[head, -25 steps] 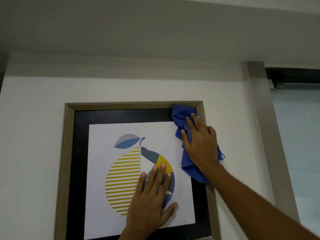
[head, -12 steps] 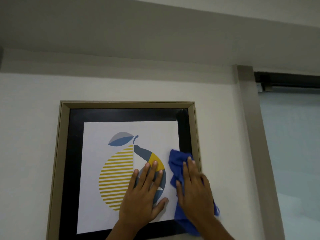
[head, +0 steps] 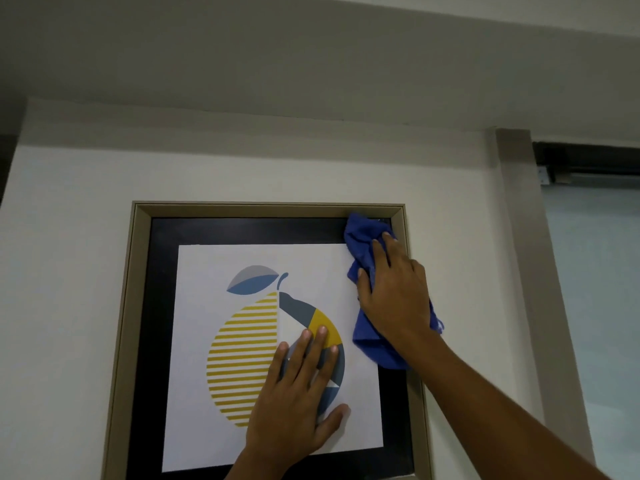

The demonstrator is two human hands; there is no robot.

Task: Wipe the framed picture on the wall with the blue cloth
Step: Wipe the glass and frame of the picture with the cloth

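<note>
The framed picture point(head: 263, 341) was seen hung on the white wall point(head: 69, 271), its pale frame enclosing a black border and a white print of a striped yellow fruit. The blue cloth point(head: 363, 244) was pressed against the glass at about one o'clock of the picture, bunched into the upper right corner where the black border meets the frame. It was held there under the right hand point(head: 398, 292), whose fingers point(head: 379, 252) were laid fairly flat and spread over the cloth, pinning it rather than gripping it. The left hand point(head: 298, 407) was set flat and empty on the print at about five o'clock, fingers splayed wide, apparently to steady the frame. The wiping step was judged to be under way along the right side. The next move would call for the cloth to be drawn across the top border toward eleven o'clock, with steady pressure. The bottom edge of the frame was cut off, and any dust on the glass could not be made out.
</note>
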